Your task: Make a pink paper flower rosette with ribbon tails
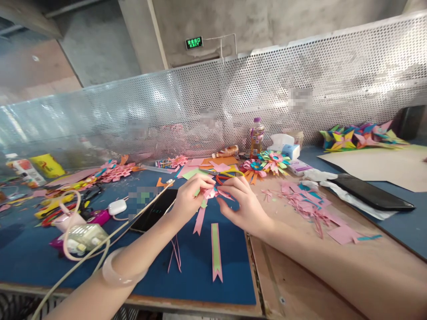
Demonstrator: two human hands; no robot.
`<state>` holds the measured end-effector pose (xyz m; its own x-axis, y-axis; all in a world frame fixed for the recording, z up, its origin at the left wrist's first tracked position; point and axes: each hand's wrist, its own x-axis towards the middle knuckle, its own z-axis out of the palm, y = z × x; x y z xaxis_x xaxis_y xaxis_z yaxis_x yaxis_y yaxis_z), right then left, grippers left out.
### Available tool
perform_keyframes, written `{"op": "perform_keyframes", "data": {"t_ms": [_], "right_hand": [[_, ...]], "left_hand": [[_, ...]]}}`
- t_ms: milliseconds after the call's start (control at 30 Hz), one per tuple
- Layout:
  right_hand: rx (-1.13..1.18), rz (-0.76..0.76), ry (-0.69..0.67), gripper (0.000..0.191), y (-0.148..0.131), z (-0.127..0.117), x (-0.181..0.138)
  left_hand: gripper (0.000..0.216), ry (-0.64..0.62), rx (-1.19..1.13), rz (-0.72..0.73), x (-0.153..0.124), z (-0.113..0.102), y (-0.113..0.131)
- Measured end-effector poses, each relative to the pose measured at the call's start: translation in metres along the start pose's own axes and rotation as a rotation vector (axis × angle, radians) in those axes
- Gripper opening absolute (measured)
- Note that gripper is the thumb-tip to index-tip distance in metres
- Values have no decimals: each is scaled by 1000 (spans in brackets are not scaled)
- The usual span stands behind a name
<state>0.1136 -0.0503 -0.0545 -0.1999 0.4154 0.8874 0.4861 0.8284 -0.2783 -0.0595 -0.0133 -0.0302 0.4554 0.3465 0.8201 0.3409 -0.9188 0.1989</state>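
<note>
In the head view, the left hand (194, 192) pinches a pink paper piece (210, 193) between thumb and fingers; the right hand (242, 200) meets its other side, thumb parted from the forefinger, and I cannot tell whether it grips; a notched pink tail (199, 221) hangs just below the pinch; nearer the wearer, a green-and-pink strip (216, 253) lies flat on the blue tabletop (193, 284); left of the grip, a dark phone (155, 214) shows faint digits, too small to read surely; beyond the grip stands a purple-capped bottle (256, 138), its label illegible; far above, a green-lit sign (194, 42) reads "安全出口 EXIT"; pink scraps (308, 202) lie to the right.
</note>
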Motion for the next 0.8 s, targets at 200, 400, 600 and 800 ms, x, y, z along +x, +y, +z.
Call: {"op": "perform_keyframes", "data": {"t_ms": [200, 400, 600, 800], "right_hand": [[7, -1, -4, 19, -1, 0, 0], [9, 12, -7, 19, -1, 0, -1], [0, 17, -12, 18, -2, 0, -1], [-3, 19, -12, 18, -1, 1, -1]], "left_hand": [[17, 4, -3, -11, -1, 0, 1], [17, 6, -21, -32, 0, 1, 2], [17, 11, -6, -36, 1, 1, 3], [22, 15, 7, -50, 0, 1, 4]]}}
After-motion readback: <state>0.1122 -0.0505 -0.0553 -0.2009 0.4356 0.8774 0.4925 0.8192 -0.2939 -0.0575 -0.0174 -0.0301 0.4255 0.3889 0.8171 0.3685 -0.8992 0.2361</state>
